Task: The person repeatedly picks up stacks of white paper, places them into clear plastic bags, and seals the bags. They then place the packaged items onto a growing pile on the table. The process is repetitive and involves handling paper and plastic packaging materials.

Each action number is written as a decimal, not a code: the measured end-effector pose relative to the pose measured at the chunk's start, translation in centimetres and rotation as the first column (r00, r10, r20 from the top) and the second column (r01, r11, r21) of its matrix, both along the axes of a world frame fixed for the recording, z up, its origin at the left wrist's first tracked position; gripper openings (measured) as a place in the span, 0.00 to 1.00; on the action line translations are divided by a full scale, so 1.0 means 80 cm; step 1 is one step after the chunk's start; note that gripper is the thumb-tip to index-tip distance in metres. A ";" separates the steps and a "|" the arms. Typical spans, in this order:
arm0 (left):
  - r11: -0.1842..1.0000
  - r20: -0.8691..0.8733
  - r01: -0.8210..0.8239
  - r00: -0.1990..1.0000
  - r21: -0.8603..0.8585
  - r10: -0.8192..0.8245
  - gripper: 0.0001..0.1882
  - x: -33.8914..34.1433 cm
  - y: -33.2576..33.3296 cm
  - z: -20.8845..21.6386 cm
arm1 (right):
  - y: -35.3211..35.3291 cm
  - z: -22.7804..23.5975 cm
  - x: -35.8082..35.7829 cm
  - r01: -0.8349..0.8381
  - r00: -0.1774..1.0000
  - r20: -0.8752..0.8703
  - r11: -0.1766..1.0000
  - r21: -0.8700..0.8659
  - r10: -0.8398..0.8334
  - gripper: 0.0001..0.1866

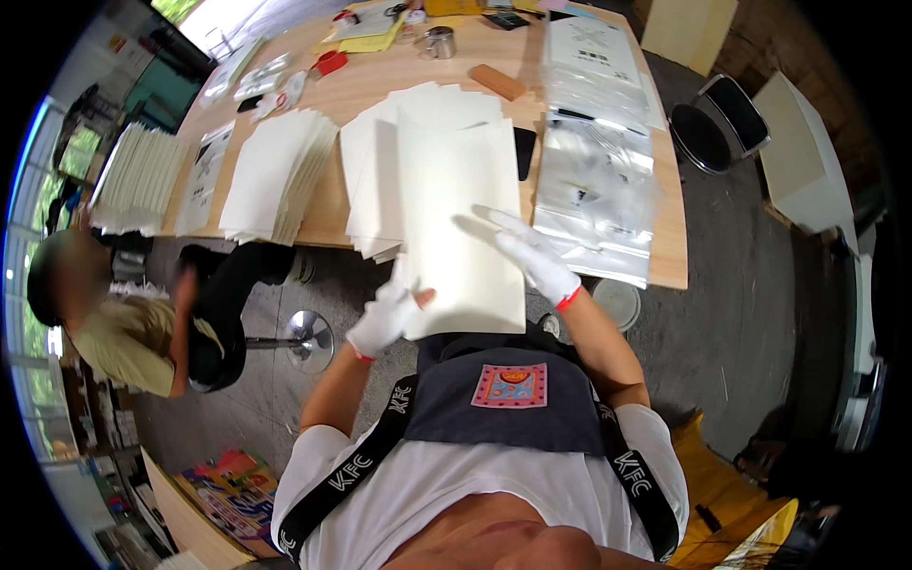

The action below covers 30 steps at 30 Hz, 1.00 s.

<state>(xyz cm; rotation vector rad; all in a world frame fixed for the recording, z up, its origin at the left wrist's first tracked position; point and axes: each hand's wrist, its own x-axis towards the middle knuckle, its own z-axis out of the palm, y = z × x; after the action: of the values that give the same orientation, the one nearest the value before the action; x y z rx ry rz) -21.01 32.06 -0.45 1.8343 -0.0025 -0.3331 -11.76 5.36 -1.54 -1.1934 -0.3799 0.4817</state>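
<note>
A large cream-white paper sheet lies partly over a fanned stack of white sheets and reaches past the table's near edge to my apron. My left hand, in a white glove with the thumb bare, grips its lower left edge, thumb on top and fingers hidden below. Along the right edge, my gloved right hand has its fingers stretched out over the sheet, casting a shadow on it. Whether those fingertips touch the paper I cannot tell.
Clear plastic bags lie right of the sheets. More stacked sheets are to the left. A wooden block, a metal cup and red tape sit farther back. Another person sits at left; a black chair stands right.
</note>
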 end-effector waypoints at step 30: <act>0.482 0.268 0.566 0.421 0.668 -0.866 0.18 0.202 -0.345 0.070 | -0.307 0.006 -0.105 0.466 0.885 0.425 0.348 -0.813 -0.191 0.12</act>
<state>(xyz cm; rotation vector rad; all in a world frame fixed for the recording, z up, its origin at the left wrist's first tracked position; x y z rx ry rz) -4.86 4.49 5.14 2.2872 -1.3741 -0.3918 -20.20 -19.16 -1.04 -2.3971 -0.0323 0.1157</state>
